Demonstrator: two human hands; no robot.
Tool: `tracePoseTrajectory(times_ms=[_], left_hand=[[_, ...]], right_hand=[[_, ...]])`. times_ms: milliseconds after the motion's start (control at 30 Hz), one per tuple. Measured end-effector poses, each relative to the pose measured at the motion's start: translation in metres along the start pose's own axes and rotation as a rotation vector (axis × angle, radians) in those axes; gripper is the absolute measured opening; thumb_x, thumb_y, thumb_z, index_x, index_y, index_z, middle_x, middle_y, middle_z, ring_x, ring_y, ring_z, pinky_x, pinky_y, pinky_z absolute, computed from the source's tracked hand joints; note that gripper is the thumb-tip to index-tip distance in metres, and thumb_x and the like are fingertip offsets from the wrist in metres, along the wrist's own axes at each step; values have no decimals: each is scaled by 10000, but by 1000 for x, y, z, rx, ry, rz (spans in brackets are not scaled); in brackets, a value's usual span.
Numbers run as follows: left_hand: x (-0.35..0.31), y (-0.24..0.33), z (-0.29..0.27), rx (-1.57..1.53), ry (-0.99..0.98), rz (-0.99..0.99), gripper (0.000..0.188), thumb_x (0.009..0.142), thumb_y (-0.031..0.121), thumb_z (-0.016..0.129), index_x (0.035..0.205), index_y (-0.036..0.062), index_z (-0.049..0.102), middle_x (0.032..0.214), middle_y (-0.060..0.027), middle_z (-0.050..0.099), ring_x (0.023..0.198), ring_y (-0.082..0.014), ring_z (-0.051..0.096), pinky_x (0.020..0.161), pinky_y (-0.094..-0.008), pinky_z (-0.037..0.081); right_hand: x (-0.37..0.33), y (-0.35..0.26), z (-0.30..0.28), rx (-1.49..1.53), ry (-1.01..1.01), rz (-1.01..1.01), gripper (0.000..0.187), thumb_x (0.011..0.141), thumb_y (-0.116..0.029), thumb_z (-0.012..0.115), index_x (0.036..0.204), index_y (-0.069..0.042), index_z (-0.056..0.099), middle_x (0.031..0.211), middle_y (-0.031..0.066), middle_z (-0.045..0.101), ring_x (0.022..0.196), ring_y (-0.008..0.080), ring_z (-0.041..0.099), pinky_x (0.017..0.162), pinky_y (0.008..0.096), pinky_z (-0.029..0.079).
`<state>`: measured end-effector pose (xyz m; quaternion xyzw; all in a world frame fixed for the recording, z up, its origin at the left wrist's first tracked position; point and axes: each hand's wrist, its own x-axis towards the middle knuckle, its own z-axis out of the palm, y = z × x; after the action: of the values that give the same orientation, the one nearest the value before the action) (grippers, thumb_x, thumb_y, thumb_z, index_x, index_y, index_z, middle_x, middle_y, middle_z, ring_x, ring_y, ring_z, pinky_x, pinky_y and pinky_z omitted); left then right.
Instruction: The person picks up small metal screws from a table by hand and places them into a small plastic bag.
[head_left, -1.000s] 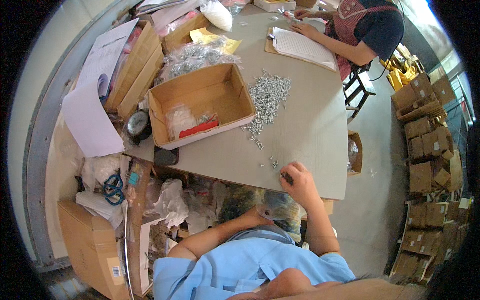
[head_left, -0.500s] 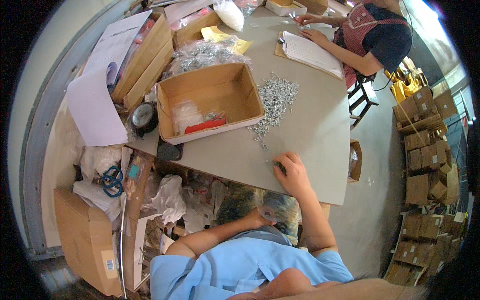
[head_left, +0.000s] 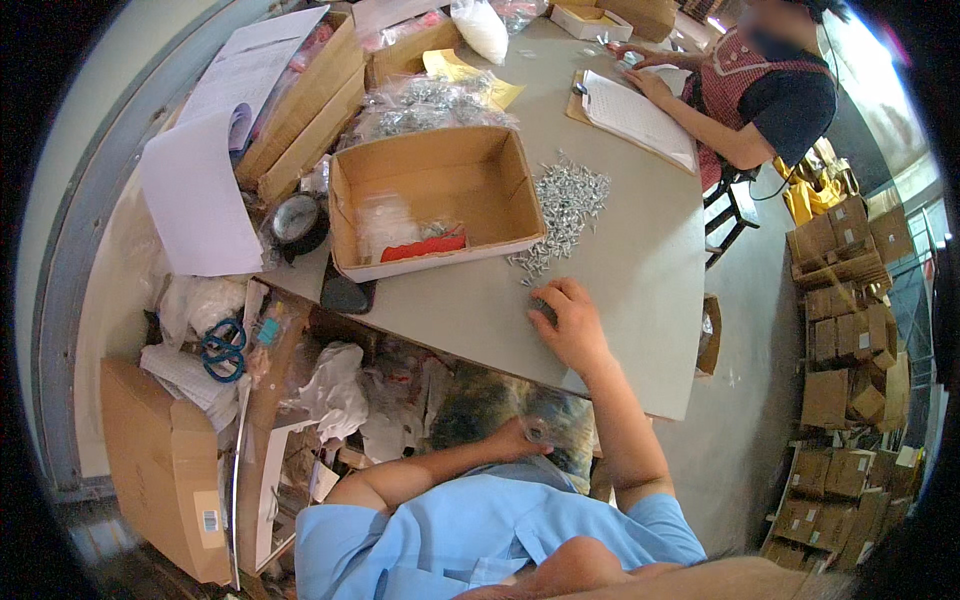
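Note:
On the grey table, my right hand (head_left: pixel 570 325) rests palm down at the near end of a loose heap of small silver screws (head_left: pixel 570 205). Its fingers curl under with the thumb close to them, and whatever lies beneath them is hidden. Below the table edge, over my lap, my left hand (head_left: pixel 512 440) grips a clear plastic bag (head_left: pixel 560 432). The bag is see-through, so its outline is faint. Beside the screws stands an open cardboard box (head_left: pixel 440 255) with clear bags (head_left: pixel 385 225) and a red packet (head_left: pixel 424 248) inside.
Bagged hardware (head_left: pixel 430 105) is piled behind the box. A tape roll (head_left: pixel 297 222) and a black phone-like object (head_left: pixel 347 292) lie to its left. Blue-handled scissors (head_left: pixel 223 350) hang lower left. Across the table a co-worker's hands (head_left: pixel 650 80) are near a clipboard (head_left: pixel 640 118). Cartons (head_left: pixel 835 315) are stacked right.
My right hand has moved a little up and left, closer to the heap of screws. My left hand stays low with the bag. The whole view has shifted slightly.

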<state>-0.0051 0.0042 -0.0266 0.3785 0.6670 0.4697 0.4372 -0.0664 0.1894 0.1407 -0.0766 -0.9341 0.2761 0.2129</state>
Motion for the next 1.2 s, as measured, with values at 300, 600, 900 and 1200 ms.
tracePoseTrajectory(times_ms=[300, 600, 900, 1200], left_hand=[[-1, 19, -13, -253, -206, -131, 440, 700, 428, 778, 933, 83, 638, 969, -130, 614, 946, -284, 574, 835, -399, 460], [2, 17, -13, -195, -190, -52, 365, 717, 316, 799, 916, 68, 620, 938, -74, 622, 918, -214, 582, 805, -352, 475], [-3, 27, -15, -376, -179, -69, 331, 752, 313, 778, 842, 43, 608, 808, -98, 626, 784, -173, 595, 707, -343, 464], [0, 8, -6, -222, -158, 99, 317, 745, 283, 771, 885, 39, 625, 835, -102, 642, 789, -182, 602, 723, -320, 463]], right_hand=[[-33, -19, -34, 17, -525, 158, 108, 779, -114, 659, 852, -36, 645, 866, 162, 605, 738, 329, 603, 674, 391, 494], [20, -10, 13, -5, 35, 163, 157, 785, -142, 667, 895, -34, 639, 893, 143, 607, 790, 329, 602, 696, 402, 495], [9, -1, 25, -112, -9, 96, 122, 771, -134, 667, 855, -52, 632, 886, 156, 597, 816, 355, 586, 705, 425, 486], [-6, -6, -35, 172, -675, 235, 171, 780, -161, 664, 913, -54, 659, 837, 153, 628, 801, 345, 613, 738, 406, 493]])
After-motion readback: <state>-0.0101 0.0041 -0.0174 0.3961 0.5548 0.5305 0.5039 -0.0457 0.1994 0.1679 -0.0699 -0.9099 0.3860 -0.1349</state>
